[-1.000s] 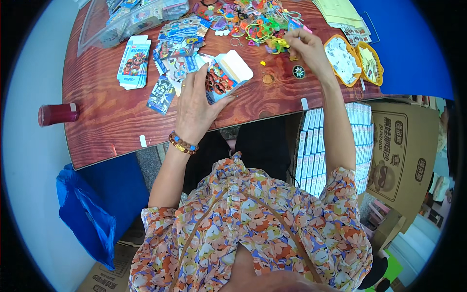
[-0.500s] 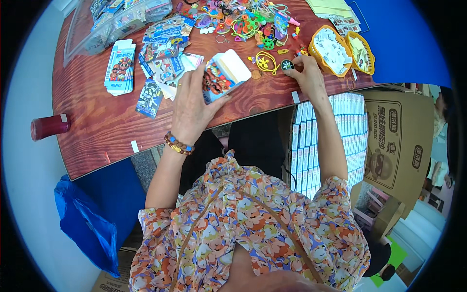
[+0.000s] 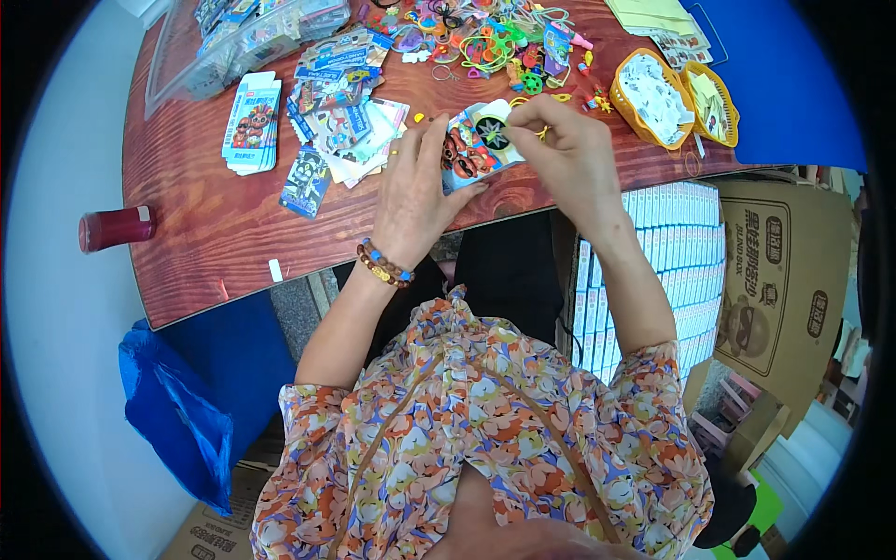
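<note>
My left hand point(image 3: 418, 187) is closed round a small printed cardboard box point(image 3: 464, 161) with red cartoon figures, held tilted over the near part of the table. Between the thumb and fingers of my right hand point(image 3: 571, 154) is a round dark disc point(image 3: 492, 132) with a pale star pattern. The disc is at the box's upper right end, overlapping it in view; whether they touch I cannot tell. Part of a yellow cord toy point(image 3: 544, 132) shows behind my right fingers. Left of my left hand lies a heap of printed cards and packets point(image 3: 341, 112).
Flat folded boxes point(image 3: 252, 126) lie at the left, near a clear plastic bin point(image 3: 177, 79). Small colourful toys point(image 3: 485, 47) are heaped at the back. Two yellow baskets point(image 3: 623, 101) hold paper slips. A red jar point(image 3: 117, 229) stands at the left edge; a carton of small boxes point(image 3: 667, 252) is below right.
My right hand has lifted the round disc off the table and brought it left to the box. The view has shifted slightly, and my left hand still holds the box.
</note>
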{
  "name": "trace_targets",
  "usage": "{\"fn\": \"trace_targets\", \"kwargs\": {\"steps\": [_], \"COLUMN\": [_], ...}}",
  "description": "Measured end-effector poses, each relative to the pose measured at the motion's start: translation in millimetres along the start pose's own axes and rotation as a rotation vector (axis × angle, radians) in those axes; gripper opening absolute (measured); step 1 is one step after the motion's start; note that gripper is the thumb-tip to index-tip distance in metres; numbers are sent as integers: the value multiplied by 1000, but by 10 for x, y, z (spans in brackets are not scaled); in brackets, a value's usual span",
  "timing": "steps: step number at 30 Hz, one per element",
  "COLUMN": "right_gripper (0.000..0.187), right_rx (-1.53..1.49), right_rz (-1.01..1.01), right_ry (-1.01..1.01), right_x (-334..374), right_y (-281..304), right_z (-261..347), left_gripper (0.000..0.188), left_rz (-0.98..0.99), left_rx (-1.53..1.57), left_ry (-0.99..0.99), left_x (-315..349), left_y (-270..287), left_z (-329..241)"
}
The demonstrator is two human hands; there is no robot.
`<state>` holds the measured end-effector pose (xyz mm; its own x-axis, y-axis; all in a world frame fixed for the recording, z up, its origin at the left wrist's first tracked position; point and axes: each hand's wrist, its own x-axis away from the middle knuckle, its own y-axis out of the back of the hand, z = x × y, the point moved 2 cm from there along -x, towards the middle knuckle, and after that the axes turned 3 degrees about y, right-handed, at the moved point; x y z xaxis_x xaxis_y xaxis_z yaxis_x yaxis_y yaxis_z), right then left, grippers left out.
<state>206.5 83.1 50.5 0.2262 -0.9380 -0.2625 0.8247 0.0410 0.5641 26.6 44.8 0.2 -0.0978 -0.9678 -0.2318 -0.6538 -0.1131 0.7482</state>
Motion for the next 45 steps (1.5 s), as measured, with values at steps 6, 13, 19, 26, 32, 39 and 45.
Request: {"fn": "trace_targets", "kwargs": {"steps": [6, 13, 19, 26, 32, 39, 45], "right_gripper": [24, 29, 28, 17, 12, 15, 17], "right_rx": [308, -184, 335, 486, 117, -56, -191], "right_rz": [116, 148, -206, -23, -126, -171, -164], "right_ry": [144, -69, -349, -373, -400, -483, -466], "right_x": [8, -31, -387, -485, -457, -444, -420], "right_y": [-64, 217, 1500, 1547, 1741, 1925, 1935], "right_z": [113, -115, -1244, -1640, -1793, -1736, -1791], "left_gripper": [84, 86, 89, 90, 90, 89, 89], "left_rz": [-49, -9, 13, 36, 50, 74, 114], "left_rx": [34, 33, 82, 47, 28, 87, 100], "left_ry": [-82, -24, -45, -41, -39, -96, -73], "left_x": [-23, -58, -64, -37, -100, -114, -162], "left_y": [-39, -23, -77, -33, -18, -76, -113], "left_z": [-18, 32, 33, -36, -47, -90, -145]}}
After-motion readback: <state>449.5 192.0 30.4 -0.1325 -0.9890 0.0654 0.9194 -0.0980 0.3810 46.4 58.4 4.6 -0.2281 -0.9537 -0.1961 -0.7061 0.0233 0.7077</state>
